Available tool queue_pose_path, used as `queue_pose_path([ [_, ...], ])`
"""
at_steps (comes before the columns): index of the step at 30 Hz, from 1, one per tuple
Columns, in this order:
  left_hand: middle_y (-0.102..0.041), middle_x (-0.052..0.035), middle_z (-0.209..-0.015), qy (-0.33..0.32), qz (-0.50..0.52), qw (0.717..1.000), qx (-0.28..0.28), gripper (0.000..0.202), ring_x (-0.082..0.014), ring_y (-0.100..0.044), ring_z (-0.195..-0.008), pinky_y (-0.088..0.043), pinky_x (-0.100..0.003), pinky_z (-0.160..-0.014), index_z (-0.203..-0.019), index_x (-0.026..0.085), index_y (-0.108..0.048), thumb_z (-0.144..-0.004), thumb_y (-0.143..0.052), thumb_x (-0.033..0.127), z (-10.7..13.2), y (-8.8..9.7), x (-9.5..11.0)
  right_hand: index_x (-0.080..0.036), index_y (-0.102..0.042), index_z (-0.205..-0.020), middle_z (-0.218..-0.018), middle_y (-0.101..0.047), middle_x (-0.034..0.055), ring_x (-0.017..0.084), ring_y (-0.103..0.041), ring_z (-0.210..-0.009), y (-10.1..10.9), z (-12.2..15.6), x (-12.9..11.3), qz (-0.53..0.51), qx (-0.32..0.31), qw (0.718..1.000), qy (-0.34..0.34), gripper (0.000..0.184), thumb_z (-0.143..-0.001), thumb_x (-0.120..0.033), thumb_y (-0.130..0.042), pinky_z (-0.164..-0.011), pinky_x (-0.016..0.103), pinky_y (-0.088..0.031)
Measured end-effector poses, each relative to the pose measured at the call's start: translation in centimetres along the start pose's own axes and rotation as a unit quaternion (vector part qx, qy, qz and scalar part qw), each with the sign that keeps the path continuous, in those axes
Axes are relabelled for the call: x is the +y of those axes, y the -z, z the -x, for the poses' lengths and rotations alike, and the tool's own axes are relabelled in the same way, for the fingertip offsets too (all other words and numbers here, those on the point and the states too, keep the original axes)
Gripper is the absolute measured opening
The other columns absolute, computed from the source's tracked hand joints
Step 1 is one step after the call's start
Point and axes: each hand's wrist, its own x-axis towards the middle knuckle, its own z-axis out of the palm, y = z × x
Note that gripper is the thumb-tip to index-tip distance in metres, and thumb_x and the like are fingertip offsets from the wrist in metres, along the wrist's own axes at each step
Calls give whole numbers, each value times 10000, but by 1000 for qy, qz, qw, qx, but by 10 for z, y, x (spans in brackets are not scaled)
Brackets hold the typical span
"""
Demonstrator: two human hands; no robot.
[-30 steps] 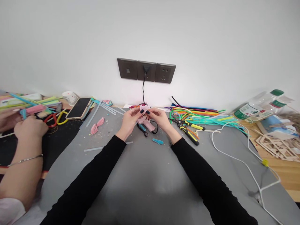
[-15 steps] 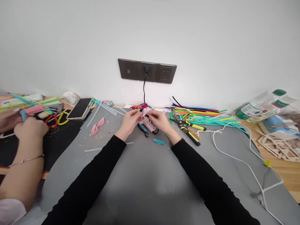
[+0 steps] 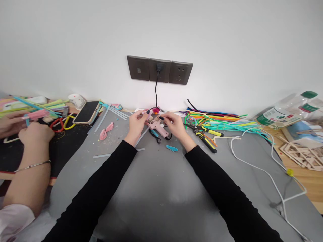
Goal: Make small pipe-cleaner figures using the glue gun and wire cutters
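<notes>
Handiwork somewhere near the middle, judging from the table: two pink petal shapes (image 3: 106, 131) lying shaped and set aside at nine o'clock of the hands, a small blue piece (image 3: 171, 148) loose at five o'clock, and a thick heap of uncut pipe cleaners (image 3: 222, 122) at three o'clock beside the pliers (image 3: 205, 136), so plenty of stock untouched. Pink scrap (image 3: 148, 115) not yet laid down, held up at the far end of the grey mat (image 3: 161, 188), toward twelve o'clock, just above the pink glue gun (image 3: 159, 129) lying on the mat, its black cord running up to the wall socket (image 3: 159, 70). Both black-sleeved forearms stretched forward and angled inward, meeting over the gun. Left hand (image 3: 136, 123) with palm turned inward, thumb and forefinger clamped on the scrap, other fingers loosely curled. Right hand (image 3: 174, 126) opposite it, knuckles up, fingertips drawn together close against the gun's top and the scrap; whether gripping either, impossible to tell. Off at nine o'clock, a co-worker's hands (image 3: 35, 132) busy with other coloured strips near a phone (image 3: 87, 112).
</notes>
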Motion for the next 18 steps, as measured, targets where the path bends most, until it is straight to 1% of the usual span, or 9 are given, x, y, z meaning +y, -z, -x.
queue_pose_path([
  [3,-625,13,-680,-28,2,997,66,310,-122,-574,-592,-470,-233,-525,-778,174,-697,-738,-890,414,-7,4,-1,-218,-748,-945,-862,-706,60,196,-617,-769,4,-2,-3,-18,49,998,-18,345,-994,-515,-578,-748,334,-503],
  [5,-612,23,-683,-31,29,996,84,282,-117,-579,-583,-471,-228,-527,-780,180,-668,-765,-873,373,-11,7,0,-216,-744,-977,-839,-673,55,189,-586,-734,8,-3,-2,-2,68,997,-22,395,-1021,-541,-524,-729,334,-492],
  [8,-631,22,-715,-22,77,992,93,278,-115,-618,-614,-484,-212,-555,-799,189,-630,-806,-850,358,-15,11,2,-216,-737,-1074,-904,-677,69,201,-598,-797,14,-6,7,55,83,995,-20,354,-1041,-454,-476,-782,340,-494],
  [10,-666,13,-743,-11,97,991,95,283,-112,-642,-639,-496,-201,-581,-815,192,-618,-816,-845,362,-17,13,3,-209,-716,-1134,-964,-698,81,209,-612,-851,18,-7,14,83,96,992,-27,297,-1015,-357,-487,-826,341,-497],
  [11,-683,8,-757,-4,104,990,95,283,-110,-651,-648,-500,-196,-591,-828,191,-619,-815,-844,362,-17,14,3,-201,-702,-1155,-970,-704,83,208,-613,-846,20,-7,17,91,103,990,-36,289,-1000,-313,-485,-829,338,-496],
  [14,-724,-9,-811,21,119,988,98,273,-106,-671,-654,-490,-188,-590,-907,188,-634,-804,-837,339,-19,15,2,-178,-667,-1163,-922,-701,76,198,-599,-799,26,-8,24,111,130,983,-67,292,-971,-215,-451,-819,329,-482],
  [16,-730,-12,-819,42,124,985,110,246,-109,-677,-642,-478,-191,-572,-962,192,-634,-806,-802,281,-19,16,2,-173,-657,-1134,-879,-681,61,193,-588,-779,29,-8,26,132,151,976,-78,283,-956,-172,-437,-811,322,-463],
  [18,-721,-3,-792,58,128,982,124,214,-117,-679,-626,-477,-198,-561,-985,199,-633,-799,-738,205,-20,16,2,-177,-650,-1110,-800,-637,29,182,-558,-714,30,-8,26,152,169,970,-89,278,-950,-151,-424,-765,309,-440],
])
